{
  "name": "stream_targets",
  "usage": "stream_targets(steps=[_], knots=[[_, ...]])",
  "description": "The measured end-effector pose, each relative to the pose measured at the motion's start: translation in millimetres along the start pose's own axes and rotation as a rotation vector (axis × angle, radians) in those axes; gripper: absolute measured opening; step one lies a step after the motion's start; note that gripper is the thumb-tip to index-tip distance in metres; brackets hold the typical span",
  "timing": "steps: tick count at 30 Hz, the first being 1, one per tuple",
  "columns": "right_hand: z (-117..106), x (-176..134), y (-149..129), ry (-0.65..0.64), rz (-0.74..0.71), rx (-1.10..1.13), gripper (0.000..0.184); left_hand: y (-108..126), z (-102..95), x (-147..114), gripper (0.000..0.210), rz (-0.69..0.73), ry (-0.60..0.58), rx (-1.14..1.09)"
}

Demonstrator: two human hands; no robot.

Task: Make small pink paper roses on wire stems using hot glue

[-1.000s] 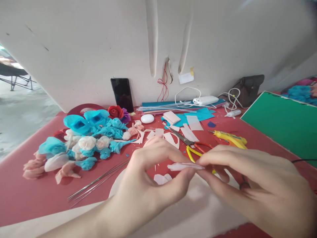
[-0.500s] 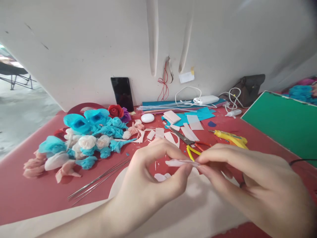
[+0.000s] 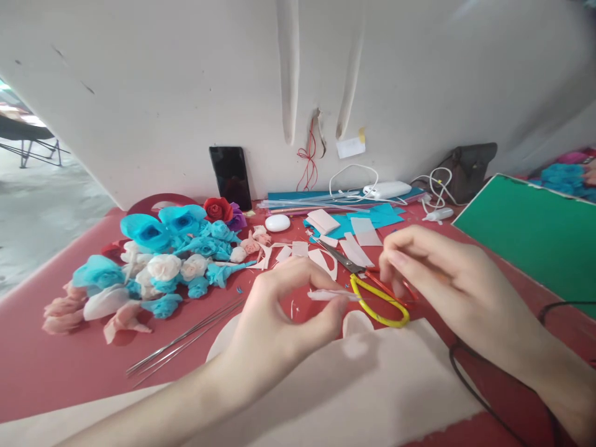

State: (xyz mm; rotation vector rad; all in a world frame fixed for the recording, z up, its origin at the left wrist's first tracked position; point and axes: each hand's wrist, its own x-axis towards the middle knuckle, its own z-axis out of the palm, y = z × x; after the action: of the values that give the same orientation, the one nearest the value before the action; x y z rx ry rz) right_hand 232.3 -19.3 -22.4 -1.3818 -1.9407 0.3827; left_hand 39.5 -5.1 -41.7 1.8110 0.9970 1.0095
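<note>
Likely light, soft; hold pale paper point(image 3: 328, 295) by edge, clamped in left hand point(image 3: 279, 329); cannot tell grip of right hand point(image 3: 447, 282).

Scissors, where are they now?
In the head view, the scissors lie just right of centre on the table, yellow handle between left hand and right hand.

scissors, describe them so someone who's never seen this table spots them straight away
On the red table, find the big beige sheet at the front. At its far edge, by the right hand, lie the scissors, blades angled toward flat blue paper. Unlike the pale paper scraps around them, they have mismatched handles, yellow and red-orange.
</note>
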Motion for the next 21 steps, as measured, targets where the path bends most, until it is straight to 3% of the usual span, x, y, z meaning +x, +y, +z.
stream_targets(steps=[4,10,21], knots=[[4.0,7.8,10.7,-0.1,0.124,0.173,0.025,-5.8,-1.9,6.6,0.012,0.019,-0.009,0.094],[6.6,10.8,14.0,-0.099,0.148,0.188,0.024,-11.7,-10.3,15.9,0.012,0.11,0.033,0.206],[12.5,9.5,21.7,-0.166,0.157,0.171,0.023,-29.2,-22.9,29.7,0.009,-0.001,0.145,0.273]])
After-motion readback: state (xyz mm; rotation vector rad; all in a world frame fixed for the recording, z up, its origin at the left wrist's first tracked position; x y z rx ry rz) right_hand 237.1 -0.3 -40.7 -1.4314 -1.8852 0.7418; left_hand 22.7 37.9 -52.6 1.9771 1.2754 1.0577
